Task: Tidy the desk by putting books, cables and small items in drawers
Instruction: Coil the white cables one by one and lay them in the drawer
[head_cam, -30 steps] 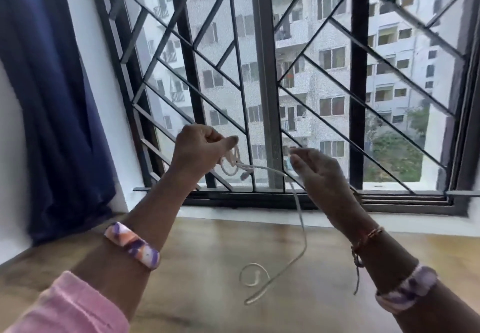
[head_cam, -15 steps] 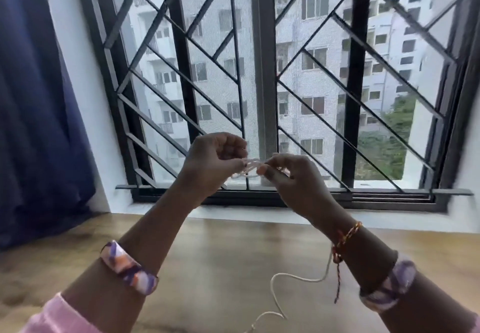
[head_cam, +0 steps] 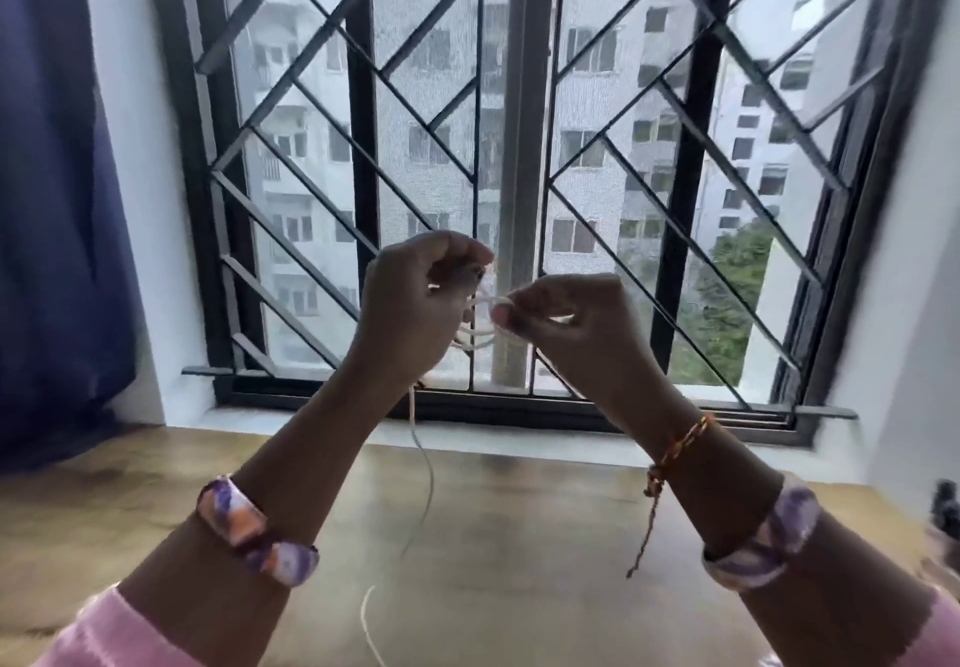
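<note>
A thin white cable [head_cam: 483, 320] is held up in front of the window, coiled into small loops between both hands. My left hand [head_cam: 415, 302] grips the coil with its fingers curled round it. My right hand [head_cam: 566, 320] pinches a loop of the cable beside the left. The loose tail of the cable [head_cam: 423, 500] hangs down from under my left wrist toward the wooden desk [head_cam: 519, 536] and curls near its front edge.
A barred window [head_cam: 519, 146] fills the wall behind the desk. A dark blue curtain [head_cam: 52, 198] hangs at the left. A small dark object [head_cam: 945, 510] sits at the desk's far right edge, mostly cut off.
My hands came together from apart and rose a little. More of the cable is wound into loops between them, and the hanging tail now drops below my left wrist.
</note>
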The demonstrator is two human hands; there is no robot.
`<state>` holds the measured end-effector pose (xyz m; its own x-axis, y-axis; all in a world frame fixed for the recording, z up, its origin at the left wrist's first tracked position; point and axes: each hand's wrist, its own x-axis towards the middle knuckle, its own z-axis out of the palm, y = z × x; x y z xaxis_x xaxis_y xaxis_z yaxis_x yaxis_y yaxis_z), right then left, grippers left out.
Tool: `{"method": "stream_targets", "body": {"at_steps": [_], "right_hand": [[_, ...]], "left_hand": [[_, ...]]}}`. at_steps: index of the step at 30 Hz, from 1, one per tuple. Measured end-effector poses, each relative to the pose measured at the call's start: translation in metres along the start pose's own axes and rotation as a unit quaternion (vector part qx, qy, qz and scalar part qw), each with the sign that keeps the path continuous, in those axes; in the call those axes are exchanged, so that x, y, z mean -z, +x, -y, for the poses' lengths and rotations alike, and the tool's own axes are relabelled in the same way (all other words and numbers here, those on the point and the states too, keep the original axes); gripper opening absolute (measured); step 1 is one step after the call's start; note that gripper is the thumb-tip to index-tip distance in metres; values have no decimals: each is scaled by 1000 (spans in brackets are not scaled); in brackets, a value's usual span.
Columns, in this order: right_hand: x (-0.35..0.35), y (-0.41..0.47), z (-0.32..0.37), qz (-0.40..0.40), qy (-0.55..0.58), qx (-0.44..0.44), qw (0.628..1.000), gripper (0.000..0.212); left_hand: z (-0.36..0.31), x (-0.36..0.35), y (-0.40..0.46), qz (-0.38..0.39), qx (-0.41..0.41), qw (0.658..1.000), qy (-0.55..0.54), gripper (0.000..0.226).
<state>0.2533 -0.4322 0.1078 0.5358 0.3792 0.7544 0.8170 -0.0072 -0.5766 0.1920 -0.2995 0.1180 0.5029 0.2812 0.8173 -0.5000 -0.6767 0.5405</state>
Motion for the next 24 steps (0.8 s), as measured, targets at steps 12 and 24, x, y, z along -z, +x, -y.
{"method": "stream_targets", "body": {"at_steps": [12, 24], "right_hand": [[94, -1, 16, -156, 189, -156, 957, 2], [85, -13, 19, -105, -76, 48, 990, 22]], "left_hand": [[-2, 7, 19, 222, 57, 962, 149, 32], [-67, -37, 6, 246, 34, 968, -21, 24]]}}
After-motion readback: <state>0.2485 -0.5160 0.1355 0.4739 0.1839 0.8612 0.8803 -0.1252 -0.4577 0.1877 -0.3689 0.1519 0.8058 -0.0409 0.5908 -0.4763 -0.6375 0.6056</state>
